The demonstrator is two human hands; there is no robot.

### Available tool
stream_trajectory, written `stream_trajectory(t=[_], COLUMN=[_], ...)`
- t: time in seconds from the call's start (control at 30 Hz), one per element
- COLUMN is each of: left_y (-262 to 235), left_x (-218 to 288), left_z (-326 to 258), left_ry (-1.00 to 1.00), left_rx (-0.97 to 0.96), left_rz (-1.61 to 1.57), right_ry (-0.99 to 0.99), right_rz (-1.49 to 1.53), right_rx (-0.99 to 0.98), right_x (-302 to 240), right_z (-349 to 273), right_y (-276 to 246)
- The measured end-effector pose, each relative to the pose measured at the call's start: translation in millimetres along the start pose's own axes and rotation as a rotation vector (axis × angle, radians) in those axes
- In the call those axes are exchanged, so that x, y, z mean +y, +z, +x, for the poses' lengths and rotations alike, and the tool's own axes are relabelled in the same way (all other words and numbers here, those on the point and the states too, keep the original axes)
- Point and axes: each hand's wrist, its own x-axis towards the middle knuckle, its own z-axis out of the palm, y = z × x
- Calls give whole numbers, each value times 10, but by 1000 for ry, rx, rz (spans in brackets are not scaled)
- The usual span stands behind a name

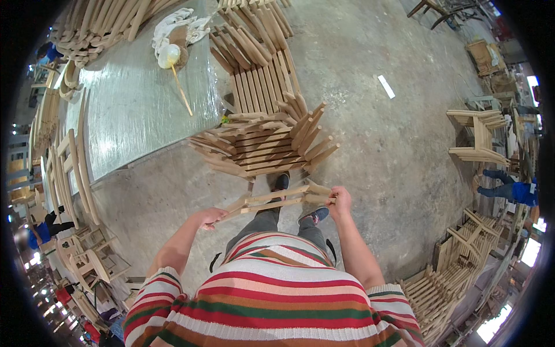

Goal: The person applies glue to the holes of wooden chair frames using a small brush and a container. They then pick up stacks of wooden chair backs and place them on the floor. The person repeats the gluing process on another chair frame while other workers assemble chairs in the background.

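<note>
Between my two hands hangs a wooden chair frame (276, 203), its pale legs joined by two long rails. My left hand (211, 218) is closed round its left end. On the other side my right hand (339, 202) grips the right end, fingers wrapped round the wood. The frame is held level in front of my body, above my feet. Just beyond it stands a stack of similar wooden frames (267, 156), their legs pointing out to both sides. Behind that, another stack of frames (254, 89) reaches farther away.
At the left is a table wrapped in clear plastic film (136, 130), with a white cloth (173, 26) and a stick with a round pale head (182, 89). Curved wooden parts (101, 26) pile up behind. Chair frames (477, 136) stand at the right; a white strip (385, 87) lies on the floor.
</note>
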Motion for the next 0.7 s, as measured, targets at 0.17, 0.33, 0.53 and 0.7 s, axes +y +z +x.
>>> stream_trajectory(t=[0.17,0.33,0.53,0.7], left_y=[-321,-514,-395,-375], left_x=[-7,142,213,795], left_z=[53,130,-90,-150], left_ry=[88,364,203,475], left_rx=[156,300,485,1383], left_rz=[-332,-1025,-698,394], right_ry=[79,47,-23,-58], right_rz=[-140,-286,-283,-369], right_rx=[-162,-131,-190,86], right_x=[-101,-437,-473,-105], right_z=[-3,18,33,-273], right_y=[264,457,-341,-1898])
